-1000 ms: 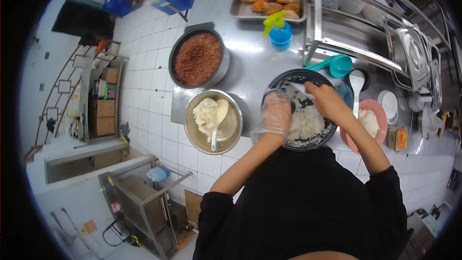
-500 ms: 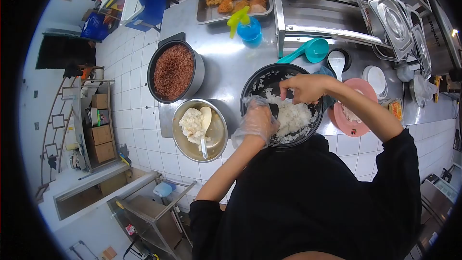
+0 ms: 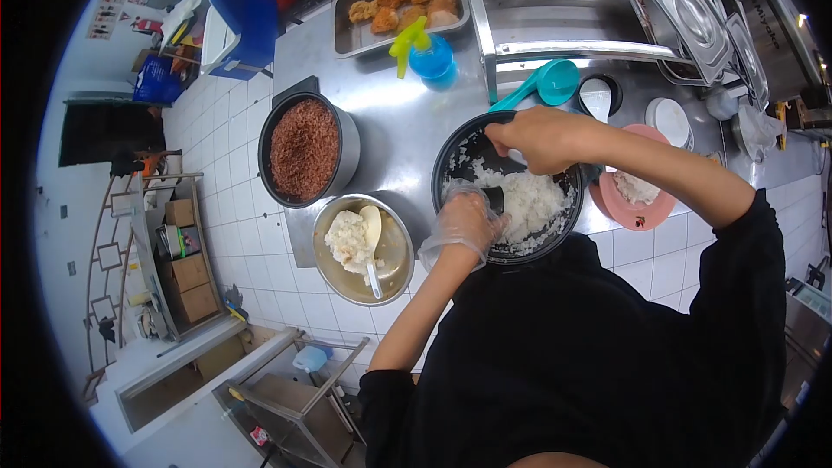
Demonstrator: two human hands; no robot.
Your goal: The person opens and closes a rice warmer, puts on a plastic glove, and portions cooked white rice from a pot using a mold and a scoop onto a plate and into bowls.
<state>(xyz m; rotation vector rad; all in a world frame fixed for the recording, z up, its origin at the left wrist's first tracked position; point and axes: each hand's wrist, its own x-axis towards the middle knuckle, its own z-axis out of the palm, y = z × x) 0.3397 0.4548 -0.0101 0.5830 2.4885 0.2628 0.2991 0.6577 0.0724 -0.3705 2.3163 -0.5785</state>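
A black pot (image 3: 447,132) holds white rice (image 3: 533,208), most of it gathered on the right side with grains stuck to the wall. Inside its left part is my left hand (image 3: 468,221), in a clear plastic glove, fingers curled against a small dark object with a rounded edge (image 3: 495,200). Its kind does not show. Above the pot's far right part, my right hand (image 3: 544,140) is closed, knuckles up. A pale edge (image 3: 517,157) peeks out under its fingers; the rest is hidden by the hand.
Left of the pot stand a metal bowl (image 3: 397,276) with rice and a rice paddle (image 3: 373,234), and a pot of reddish-brown rice (image 3: 303,152). A blue spray bottle (image 3: 432,61), fried-food tray (image 3: 340,35), teal ladle (image 3: 556,82) and pink bowl (image 3: 637,218) surround the far side.
My right hand has risen toward the pot's far rim and turned from a downward pinch into a closed grip. My left hand stays in the pot. The whole view has shifted slightly.
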